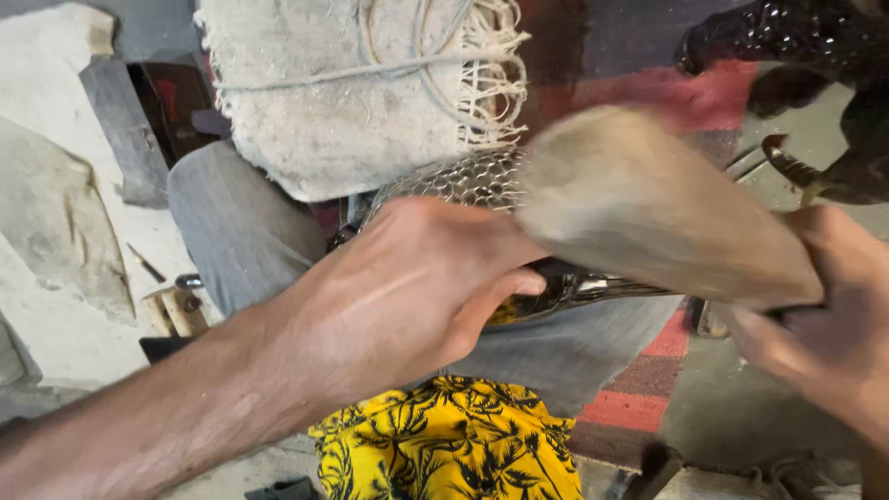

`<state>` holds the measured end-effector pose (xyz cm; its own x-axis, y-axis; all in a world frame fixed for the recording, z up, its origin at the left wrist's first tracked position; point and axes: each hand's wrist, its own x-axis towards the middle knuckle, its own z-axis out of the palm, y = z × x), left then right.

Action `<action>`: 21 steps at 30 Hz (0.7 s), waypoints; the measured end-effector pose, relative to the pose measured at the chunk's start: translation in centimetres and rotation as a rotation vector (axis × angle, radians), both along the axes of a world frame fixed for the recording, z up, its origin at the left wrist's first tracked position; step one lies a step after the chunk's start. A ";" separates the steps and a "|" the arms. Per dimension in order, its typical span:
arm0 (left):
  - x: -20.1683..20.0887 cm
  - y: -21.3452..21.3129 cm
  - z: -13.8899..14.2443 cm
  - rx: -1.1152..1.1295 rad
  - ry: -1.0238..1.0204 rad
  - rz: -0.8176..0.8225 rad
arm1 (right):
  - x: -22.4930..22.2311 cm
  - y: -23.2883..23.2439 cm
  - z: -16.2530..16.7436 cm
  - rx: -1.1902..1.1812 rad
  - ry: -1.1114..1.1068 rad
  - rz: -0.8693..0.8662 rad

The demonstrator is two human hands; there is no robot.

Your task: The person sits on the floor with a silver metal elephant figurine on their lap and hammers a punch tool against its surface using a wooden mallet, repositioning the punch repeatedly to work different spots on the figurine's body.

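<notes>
Left hand (407, 296) grips scaled silvery metal figure (482, 181) on lap; right hand (820, 306) clasps blurred beige cloth pad (648, 208), seemingly polishing; next, steady grip.

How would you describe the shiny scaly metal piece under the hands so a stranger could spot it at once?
Start at the pale frayed cloth bundle tied with string at the top. Just below it, across the grey-trousered lap, lies the silvery metal piece, gripped by the left hand. Its raised scale pattern sets it apart from the smooth, blurred tan wooden block that the right hand holds over it.
</notes>
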<state>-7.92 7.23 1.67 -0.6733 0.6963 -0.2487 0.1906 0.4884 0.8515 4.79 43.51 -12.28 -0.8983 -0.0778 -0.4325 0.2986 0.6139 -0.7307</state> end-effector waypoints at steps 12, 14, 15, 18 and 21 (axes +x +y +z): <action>1.2 -0.9 0.1 0.036 -0.001 0.029 | -3.6 -4.7 5.9 -0.116 -0.061 -0.092; 1.2 -0.9 0.2 0.046 0.045 0.023 | -2.8 -4.5 6.2 -0.090 -0.007 -0.076; 1.2 -0.9 0.2 0.038 0.026 0.013 | -2.7 -4.6 6.4 -0.023 0.015 -0.064; 0.8 -0.7 0.6 -0.030 -0.059 -0.007 | -3.2 -5.5 7.0 0.147 -0.050 0.041; -0.1 -0.4 0.8 -0.052 -0.120 -0.032 | -4.0 -6.4 8.4 0.376 -0.002 0.083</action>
